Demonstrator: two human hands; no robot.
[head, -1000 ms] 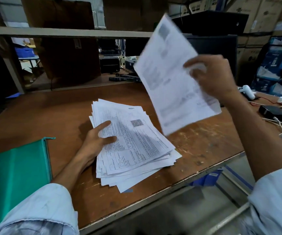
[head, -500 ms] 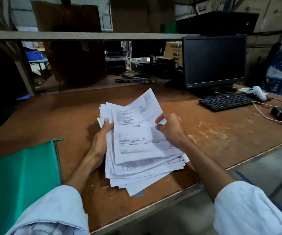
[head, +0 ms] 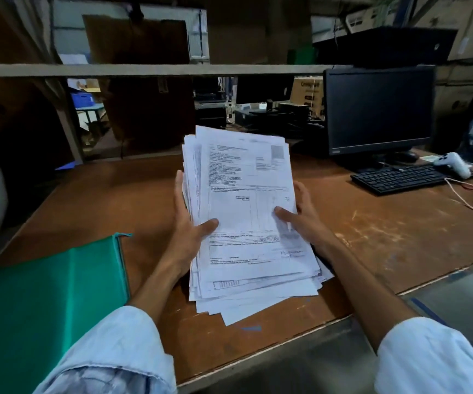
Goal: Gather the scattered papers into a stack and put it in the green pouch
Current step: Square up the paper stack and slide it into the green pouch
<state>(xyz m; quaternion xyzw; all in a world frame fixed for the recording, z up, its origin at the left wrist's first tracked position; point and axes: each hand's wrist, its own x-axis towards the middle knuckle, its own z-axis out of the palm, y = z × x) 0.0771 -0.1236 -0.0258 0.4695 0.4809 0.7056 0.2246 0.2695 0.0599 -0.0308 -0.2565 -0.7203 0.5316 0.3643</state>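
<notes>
Stack (head: 246, 194): ragged, gripped at both sides by left hand (head: 187, 233) and right hand (head: 308, 220), thumbs on top. Step, likely: squaring edges. Next: carry to pouch (head: 44, 294), 8 o'clock; mouth probably needs opening.

The single sheet (head: 246, 180) that was held up in the air by the right grip (head: 305, 220) a second ago is now laid face up on top of the stack of papers (head: 258, 294). The right grip is brought down to the stack's right edge, with its thumb set on the top sheet. The left grip (head: 185, 226) is shifted from lying on the stack to clasping its left edge, thumb on top. The stack is turned from slanted to nearly straight, and its far end appears raised.
</notes>
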